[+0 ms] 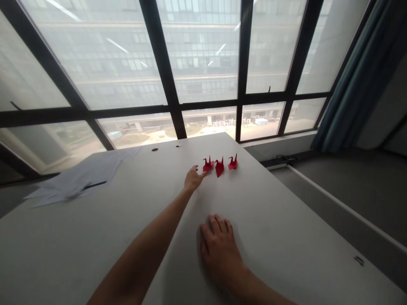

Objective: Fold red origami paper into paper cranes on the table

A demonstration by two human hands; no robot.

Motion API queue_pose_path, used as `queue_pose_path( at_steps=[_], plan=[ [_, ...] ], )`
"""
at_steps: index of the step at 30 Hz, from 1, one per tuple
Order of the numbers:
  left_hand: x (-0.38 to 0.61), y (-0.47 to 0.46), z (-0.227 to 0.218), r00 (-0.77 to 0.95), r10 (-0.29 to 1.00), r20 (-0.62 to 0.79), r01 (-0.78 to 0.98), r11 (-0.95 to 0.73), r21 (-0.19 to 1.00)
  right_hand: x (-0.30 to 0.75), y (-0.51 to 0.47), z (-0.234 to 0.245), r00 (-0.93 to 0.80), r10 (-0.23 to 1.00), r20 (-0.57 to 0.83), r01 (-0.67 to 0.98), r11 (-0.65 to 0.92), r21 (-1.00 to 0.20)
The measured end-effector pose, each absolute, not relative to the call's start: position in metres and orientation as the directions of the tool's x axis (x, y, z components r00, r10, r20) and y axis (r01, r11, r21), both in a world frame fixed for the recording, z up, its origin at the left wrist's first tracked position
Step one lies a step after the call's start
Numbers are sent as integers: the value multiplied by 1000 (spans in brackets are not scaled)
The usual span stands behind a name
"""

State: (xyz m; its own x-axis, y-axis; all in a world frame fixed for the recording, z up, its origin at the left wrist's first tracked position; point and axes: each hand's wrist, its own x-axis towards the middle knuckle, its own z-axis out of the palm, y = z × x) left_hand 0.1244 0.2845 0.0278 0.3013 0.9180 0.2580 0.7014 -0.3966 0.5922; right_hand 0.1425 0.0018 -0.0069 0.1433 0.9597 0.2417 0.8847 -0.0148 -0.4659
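Three red paper cranes stand in a row toward the far end of the white table (267,220): a left crane (208,165), a middle crane (219,167) and a right crane (233,163). My left hand (193,178) reaches out beside the left crane, its thumb and fingers apart. The thumb tip comes very near that crane's base; whether it touches I cannot tell. Closer to me, my right hand (221,250) lies palm down on the tabletop with fingers stretched out and nothing in it.
White paper sheets (85,169) with a dark pen (95,184) lie on the left. Two round holes show near the far edge. A small dark clip-like object (359,260) is at the right edge. Windows stand behind, a blue curtain (356,84) at right.
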Motion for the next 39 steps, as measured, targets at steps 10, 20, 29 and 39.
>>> queue_pose_path(
  at_steps=[10, 20, 29, 39],
  plan=[
    [171, 317, 8, 246, 931, 271, 750, -360, 555, 143, 10, -15, 133, 977, 167, 840, -21, -542],
    [91, 287, 24, 230, 916, 328, 636, -396, 662, 145, 5, -11, 163, 963, 215, 841, -22, -540],
    [-21, 141, 33, 262, 944, 201, 378, -292, 878, 147, 26, 3, 401, 889, 223, 329, 87, -940],
    [-64, 66, 33, 269, 923, 276, 298, -353, 887, 117, 70, 7, 79, 925, 373, -32, 376, -926]
  ],
)
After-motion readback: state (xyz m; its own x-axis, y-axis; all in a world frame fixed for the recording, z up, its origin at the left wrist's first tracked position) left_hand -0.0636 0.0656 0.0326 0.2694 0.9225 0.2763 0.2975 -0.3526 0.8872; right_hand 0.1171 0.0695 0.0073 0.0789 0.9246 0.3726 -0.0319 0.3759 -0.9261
